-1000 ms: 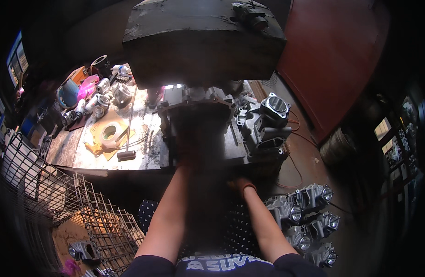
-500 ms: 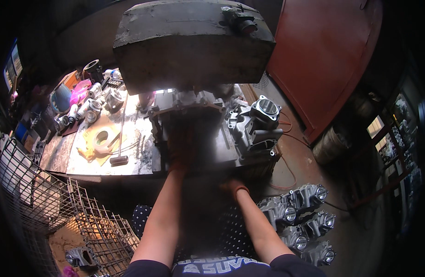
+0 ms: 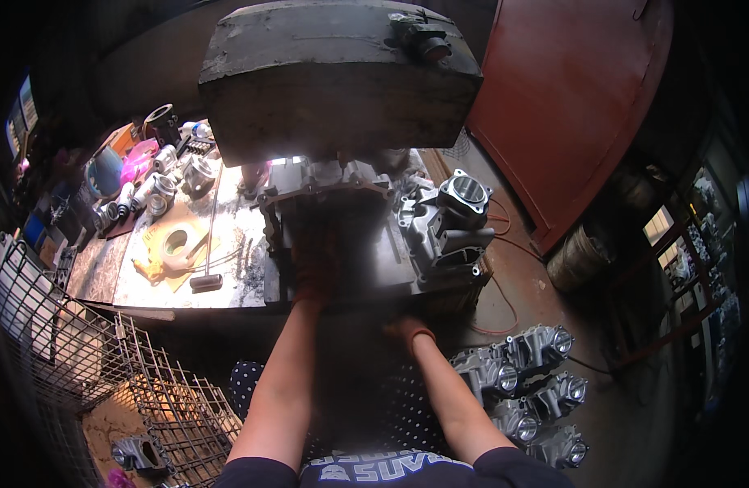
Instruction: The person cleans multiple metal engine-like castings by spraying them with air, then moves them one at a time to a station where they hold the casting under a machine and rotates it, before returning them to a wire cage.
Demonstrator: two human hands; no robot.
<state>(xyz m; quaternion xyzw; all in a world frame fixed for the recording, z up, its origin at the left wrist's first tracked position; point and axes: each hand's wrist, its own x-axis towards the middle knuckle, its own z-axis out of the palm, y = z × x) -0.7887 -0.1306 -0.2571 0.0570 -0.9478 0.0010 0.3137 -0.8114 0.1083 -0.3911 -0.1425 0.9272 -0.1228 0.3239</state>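
My left hand, in a dark reddish glove, reaches into deep shadow at the front of a grey cast metal housing. Its fingers are lost in the dark, so any contact or grip cannot be made out. My right hand, gloved with an orange cuff, is lower and nearer to me, just below the bench's front edge. Darkness and blur hide its fingers too. Right of the housing, a second silver casting with a round flanged bore stands on the bench. A large grey machine block hangs over the housing.
A long-handled tool, a tape roll and several metal parts lie on the bench at left. Wire baskets stand at lower left. Several castings sit on the floor at right, near an orange hose and a red panel.
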